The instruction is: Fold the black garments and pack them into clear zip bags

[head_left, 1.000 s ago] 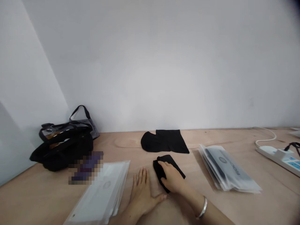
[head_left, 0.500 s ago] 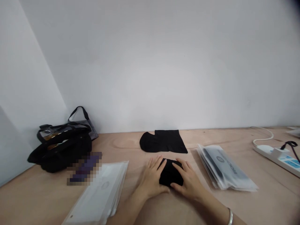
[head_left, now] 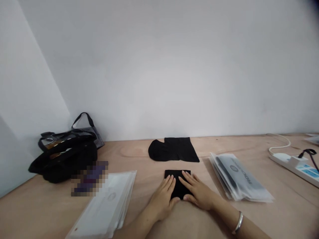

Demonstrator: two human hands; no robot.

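Note:
A small folded black cloth (head_left: 179, 191) lies on the wooden table between my hands. My left hand (head_left: 163, 194) rests flat on its left side, with fingers stretched over the fabric and the thumb at the near edge. On the right side, my right hand (head_left: 198, 191) presses down with fingers spread, its thumb also near the front edge. Neither hand grips the cloth. Farther back, a flat black fabric piece (head_left: 174, 150) with a rounded left end and a notch in its top edge is spread out near the wall.
Frosted plastic zip bags (head_left: 104, 202) lie at the left; filled ones (head_left: 244, 179) with printed lettering lie at the right. A black bag (head_left: 72, 164) stands far left beside a blurred purple item (head_left: 91, 179). A white power strip (head_left: 299, 167) with cables sits far right.
Both hands have flattened and moved slightly. The black cloth between them now lies as a neater, wider rectangle, its far corners uncovered.

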